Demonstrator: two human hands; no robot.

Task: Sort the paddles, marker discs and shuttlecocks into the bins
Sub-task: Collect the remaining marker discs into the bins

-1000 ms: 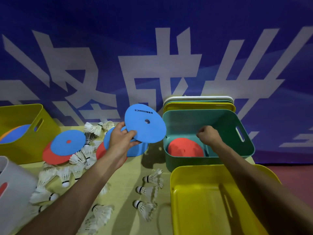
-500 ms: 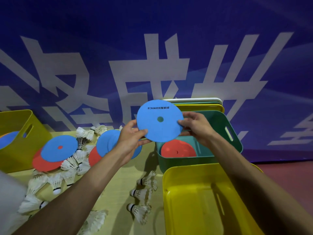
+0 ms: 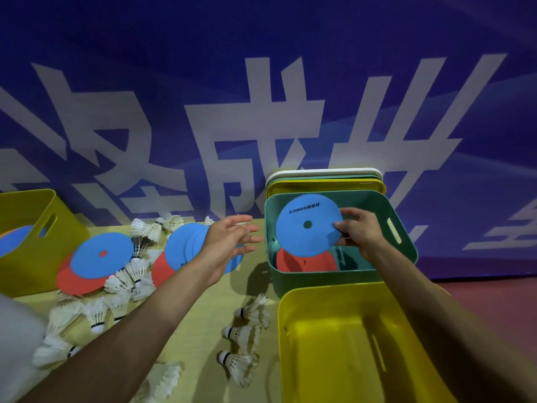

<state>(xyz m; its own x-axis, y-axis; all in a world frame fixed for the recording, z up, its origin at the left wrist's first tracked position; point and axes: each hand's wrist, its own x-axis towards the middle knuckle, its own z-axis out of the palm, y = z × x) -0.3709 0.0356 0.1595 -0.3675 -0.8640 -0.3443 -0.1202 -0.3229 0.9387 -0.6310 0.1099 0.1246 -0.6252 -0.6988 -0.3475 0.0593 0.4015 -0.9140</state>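
Fingers (image 3: 342,228) of the right hand (image 3: 363,237) pinch the right edge of a blue disc (image 3: 293,239), tips lapping onto its near face. The disc is held nearly upright, printed face to the camera and lettering upside down, in the mouth of the green bin (image 3: 319,282). Its lower edge sits below the front rim. A red disc (image 3: 305,263) lies on the bin floor, partly hidden behind the blue one.

The left hand (image 3: 229,242) is released and holds nothing. Its fingers are straight and spread, and it hovers over the worktop (image 3: 203,315) just left of the green bin, apart from the held disc.

Under that hand lies a fanned stack (image 3: 183,248) of discs, blue over red, flat on the worktop. Further left is a pair (image 3: 90,264), one blue disc on one red.

Loose shuttlecocks (image 3: 128,282) are heaped between and in front of the stack and the pair. A trio (image 3: 242,334) lies in a column just left of the yellow bin (image 3: 280,330), corks pointing left.

The yellow bin stands just in front of the green bin. The left bin (image 3: 32,257), also yellow, is at the far left edge with a blue disc showing inside. Spare bins (image 3: 325,186) are nested behind the green bin, with yellow, green and white rims showing. A white blurred shape (image 3: 14,330) sits at the lower left, possibly another bin. A blue banner (image 3: 261,82) with white characters hangs behind everything.
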